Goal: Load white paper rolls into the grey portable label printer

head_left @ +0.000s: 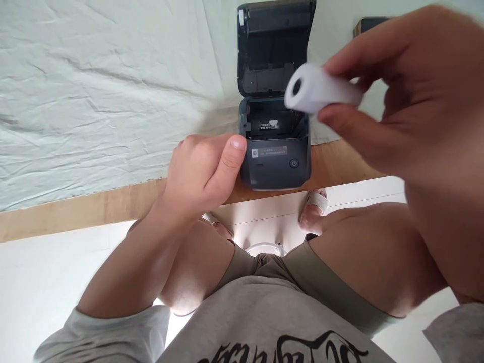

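A dark blue thermal printer (276, 171) stands at the table's front edge, with its lid (276, 50) swung up and back. Its paper bay (270, 118) is exposed, and a printed label shows inside. My left hand (206, 166) is closed against the printer's left side, thumb on the front corner and the other fingers partly hidden. Between the thumb and fingers of my right hand (412, 96) is a white paper roll (317, 91) with a dark core hole. The roll is tilted in the air above the right side of the bay, in front of part of the lid.
A pale green cloth (113, 91) covers the table, leaving a wooden front strip (75, 209) bare. Behind my right hand, a dark box-like object (372, 22) is partly hidden. My legs are below the table edge.
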The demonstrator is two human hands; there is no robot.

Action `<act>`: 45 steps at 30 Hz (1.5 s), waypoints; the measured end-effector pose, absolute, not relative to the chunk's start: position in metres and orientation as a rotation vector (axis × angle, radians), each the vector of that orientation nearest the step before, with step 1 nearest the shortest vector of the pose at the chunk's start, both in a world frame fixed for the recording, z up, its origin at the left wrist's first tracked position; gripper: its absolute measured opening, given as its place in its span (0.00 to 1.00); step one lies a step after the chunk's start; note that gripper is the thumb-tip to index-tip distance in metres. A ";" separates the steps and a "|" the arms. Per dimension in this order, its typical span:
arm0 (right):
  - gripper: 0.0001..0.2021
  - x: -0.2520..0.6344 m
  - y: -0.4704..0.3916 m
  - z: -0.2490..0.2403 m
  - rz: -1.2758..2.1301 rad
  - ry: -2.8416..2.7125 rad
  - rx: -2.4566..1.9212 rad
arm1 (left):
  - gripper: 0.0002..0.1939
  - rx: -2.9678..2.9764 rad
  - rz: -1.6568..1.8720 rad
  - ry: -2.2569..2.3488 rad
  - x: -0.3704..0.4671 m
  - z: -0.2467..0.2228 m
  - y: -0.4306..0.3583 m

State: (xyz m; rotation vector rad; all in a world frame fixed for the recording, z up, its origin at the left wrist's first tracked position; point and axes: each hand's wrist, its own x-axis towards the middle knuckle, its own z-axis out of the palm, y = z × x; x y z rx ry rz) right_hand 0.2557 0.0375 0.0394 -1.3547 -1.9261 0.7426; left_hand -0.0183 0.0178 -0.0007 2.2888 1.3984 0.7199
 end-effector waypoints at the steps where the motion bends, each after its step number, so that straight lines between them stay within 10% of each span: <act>1: 0.11 0.248 0.038 0.039 0.588 -2.017 -1.319 | 0.35 2.287 0.715 1.402 -0.018 -0.001 0.018; 30: 0.09 0.217 0.046 0.039 0.413 -2.326 -1.122 | 0.28 2.234 0.649 1.434 -0.017 0.007 0.016; 45: 0.27 0.236 0.045 0.041 0.057 -2.279 -1.325 | 0.24 2.036 0.383 1.732 0.001 0.022 0.014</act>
